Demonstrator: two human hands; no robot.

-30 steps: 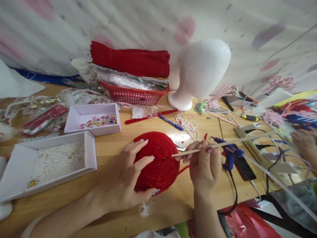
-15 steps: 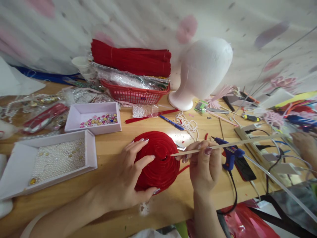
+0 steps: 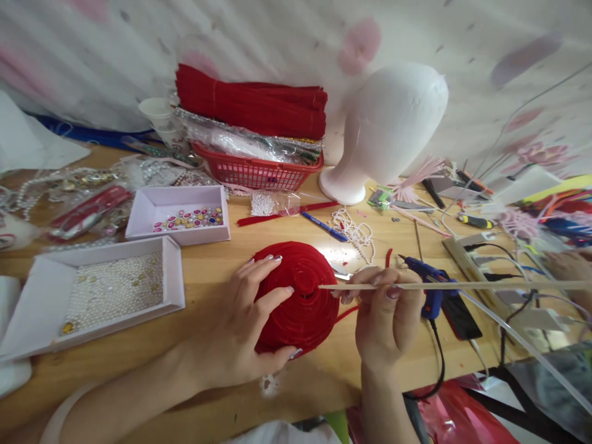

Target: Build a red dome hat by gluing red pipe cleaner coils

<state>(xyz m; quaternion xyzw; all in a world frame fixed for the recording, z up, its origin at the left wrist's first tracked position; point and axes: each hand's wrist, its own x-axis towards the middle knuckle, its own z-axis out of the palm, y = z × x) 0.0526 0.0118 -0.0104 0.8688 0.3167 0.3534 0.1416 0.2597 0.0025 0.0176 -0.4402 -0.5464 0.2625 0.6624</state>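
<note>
My left hand rests over the left side of a round red piece of coiled, fuzzy-looking strips. Its fingers span the piece and its thumb sits at the near edge, steadying it on the table. Pinched in my right hand is a long thin pale stick, lying almost level. The stick's tip meets the piece beside a small dark opening near its middle. Right of my hand lies a blue glue gun. A red strip pokes out from the piece's right side.
White boxes of pearl beads and gems stand left. Behind are a red basket of red stems and a white foam head. A blue pen, power strip and phone lie around. Another person's hand shows far right.
The stick has swung from slanting up rightward to nearly level, its tip still at the piece's middle. The view has shifted slightly; my left hand keeps its hold.
</note>
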